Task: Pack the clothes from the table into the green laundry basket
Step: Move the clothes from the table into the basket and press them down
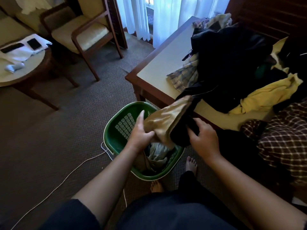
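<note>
Grip: L hand (141, 133) pinches the tan garment (167, 120) betw. thumb and curled fingers, index finger straight along the cloth. R hand (204, 138) grips the black garment (182, 132), fingers curled into the fabric. Both hands are over the green laundry basket (114, 141). Cannot tell whether the tan and black cloth are one piece. The tan garment's upper end reaches to the tabletop's near edge; its lower end hangs inside the basket.

1. Table (166, 55): the left strip and near-left corner of the tabletop are bare.
2. Clothes pile (232, 63): covers the tabletop's right side from far edge to near edge, mostly dark items. Incl. a yellow garment (269, 93) near the near edge and a plaid shirt (186, 75) on the pile's left side.
3. Checked cloth (282, 138): right of the table; its support is hidden.
4. Basket: on the carpet, just beside the table's near-left corner. Holds a grey crumpled item (157, 151) under the hands.
5. White cable (66, 176): on the carpet, running from the basket's left rim toward the lower left.
</note>
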The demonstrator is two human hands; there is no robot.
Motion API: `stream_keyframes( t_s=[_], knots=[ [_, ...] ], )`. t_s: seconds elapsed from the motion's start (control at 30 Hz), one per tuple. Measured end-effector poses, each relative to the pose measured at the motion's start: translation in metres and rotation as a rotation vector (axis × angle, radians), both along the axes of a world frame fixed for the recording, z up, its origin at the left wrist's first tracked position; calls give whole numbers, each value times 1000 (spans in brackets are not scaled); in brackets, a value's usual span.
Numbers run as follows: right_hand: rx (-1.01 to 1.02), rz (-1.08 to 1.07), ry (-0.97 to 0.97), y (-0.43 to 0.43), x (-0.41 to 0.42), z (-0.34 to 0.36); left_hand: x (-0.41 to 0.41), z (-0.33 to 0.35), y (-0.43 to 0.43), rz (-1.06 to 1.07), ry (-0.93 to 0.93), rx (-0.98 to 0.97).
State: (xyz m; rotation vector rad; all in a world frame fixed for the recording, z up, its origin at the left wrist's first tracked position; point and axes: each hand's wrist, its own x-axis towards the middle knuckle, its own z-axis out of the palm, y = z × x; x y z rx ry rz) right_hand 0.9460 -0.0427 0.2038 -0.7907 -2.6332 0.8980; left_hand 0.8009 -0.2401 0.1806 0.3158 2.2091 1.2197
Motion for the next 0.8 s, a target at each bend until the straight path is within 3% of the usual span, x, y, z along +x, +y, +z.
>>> stream_keyframes(
  t_s=[0.13,0.27,0.43,0.53,0.7,0.8],
  knots=[
    [-43,-14,42,-2,-1,4,11,6,21,-153,101,58],
    [-131,-16,118,-1,-1,11,14,14,32,-151,-40,222],
    [-317,3,295,1,-12,42,15,41,62,-433,-37,329],
    [-358,-17,386,7,-20,70,18,57,94,-379,27,358],
    [-185,68,361,43,-19,84,6,90,131,-134,-7,472],
    [100,187,135,78,-9,72,-7,115,142,-111,-194,589]
  ],
)
